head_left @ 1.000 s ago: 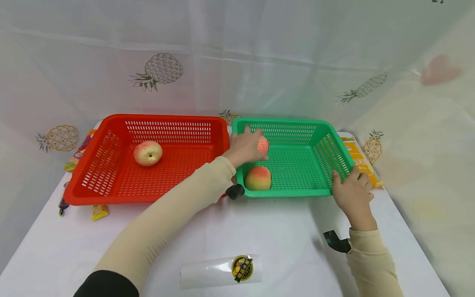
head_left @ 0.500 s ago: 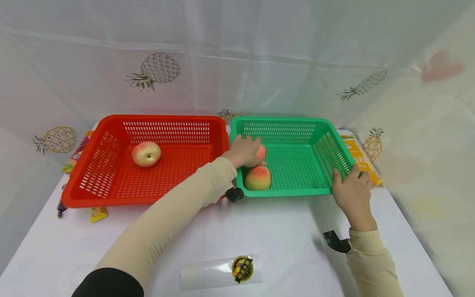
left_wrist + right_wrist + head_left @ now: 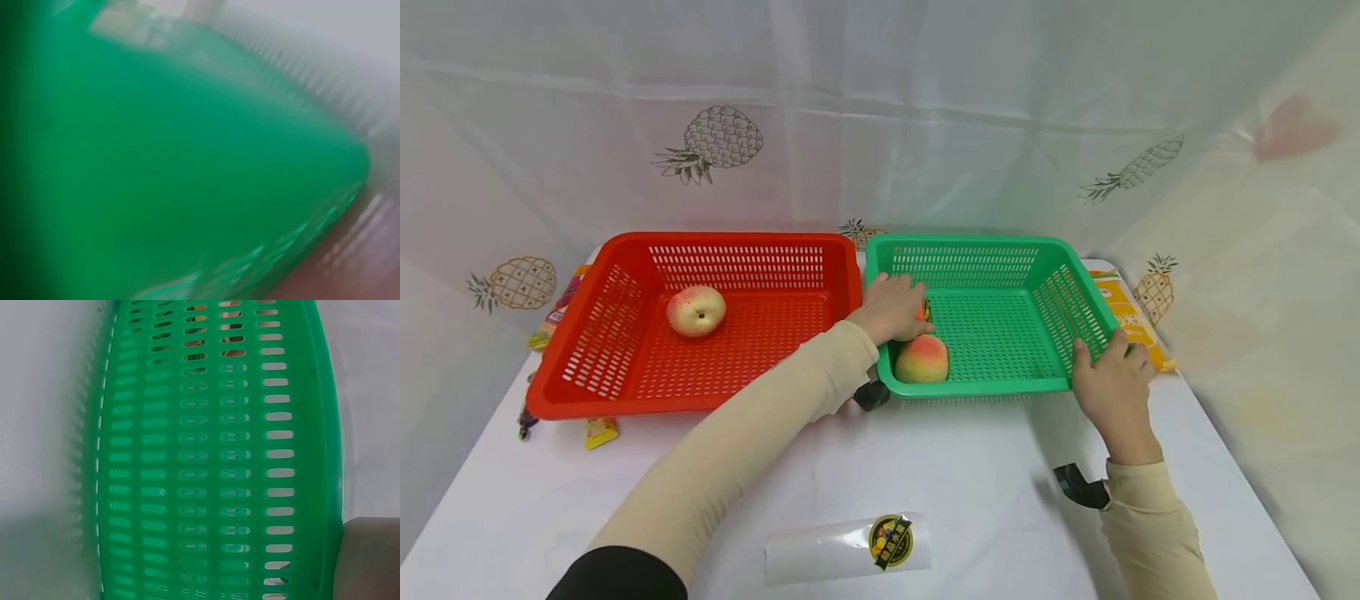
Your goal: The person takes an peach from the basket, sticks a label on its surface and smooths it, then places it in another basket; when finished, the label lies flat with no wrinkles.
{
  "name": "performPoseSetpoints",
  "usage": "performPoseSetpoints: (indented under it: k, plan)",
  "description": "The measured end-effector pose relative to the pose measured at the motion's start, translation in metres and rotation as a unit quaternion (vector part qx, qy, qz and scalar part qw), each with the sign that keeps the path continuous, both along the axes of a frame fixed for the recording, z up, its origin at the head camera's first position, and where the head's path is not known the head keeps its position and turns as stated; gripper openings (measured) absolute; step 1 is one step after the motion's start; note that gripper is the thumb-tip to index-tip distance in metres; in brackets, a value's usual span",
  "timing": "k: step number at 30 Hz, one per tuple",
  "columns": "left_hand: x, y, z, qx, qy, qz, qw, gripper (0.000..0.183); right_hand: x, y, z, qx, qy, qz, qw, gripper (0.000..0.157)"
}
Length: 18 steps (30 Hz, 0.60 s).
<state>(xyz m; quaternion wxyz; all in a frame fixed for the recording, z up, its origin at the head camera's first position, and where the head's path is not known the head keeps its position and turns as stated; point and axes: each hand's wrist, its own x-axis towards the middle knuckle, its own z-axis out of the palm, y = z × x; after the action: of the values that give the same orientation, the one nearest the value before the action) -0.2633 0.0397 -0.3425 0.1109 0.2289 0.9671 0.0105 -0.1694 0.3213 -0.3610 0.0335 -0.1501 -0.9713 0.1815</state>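
Note:
Inside the left end of the green basket (image 3: 970,388), my left hand (image 3: 891,307) grips a reddish peach (image 3: 924,311), mostly hidden under the fingers. A dark sticker shows on the peach's exposed side. Just in front of it a yellow-red peach (image 3: 922,360) lies in the basket's near left corner. My right hand (image 3: 1112,392) holds the basket's right rim near the front corner, thumb toward the inside and fingers over the outer side. In the left wrist view the green basket wall (image 3: 187,156) is blurred and fills most of the frame.
A red basket (image 3: 692,406) stands to the left with one pale peach (image 3: 696,311) in it. Yellow packets (image 3: 1131,317) lie behind the green basket's right side. Small snack packs (image 3: 601,432) poke out around the red basket. A clear wrapper with a round label (image 3: 891,542) lies in front.
My left hand has lowered the peach toward the near side of the green basket. The peach has turned, so its sticker now shows. My right hand stays at the rim.

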Motion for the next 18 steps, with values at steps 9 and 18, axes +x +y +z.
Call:
performPoseSetpoints:
  k: [9, 18]
  plan:
    - [0.028, -0.026, 0.023, 0.122, -0.005, -0.016, 0.9923, 0.069, 0.001, 0.0, 0.002, -0.006, 0.001, 0.003, 1.0, 0.077]
    - [0.114, -0.144, 0.062, 0.259, 0.086, 0.073, 0.9594, 0.058, 0.004, -0.001, 0.005, -0.002, -0.012, 0.009, 1.0, 0.079]
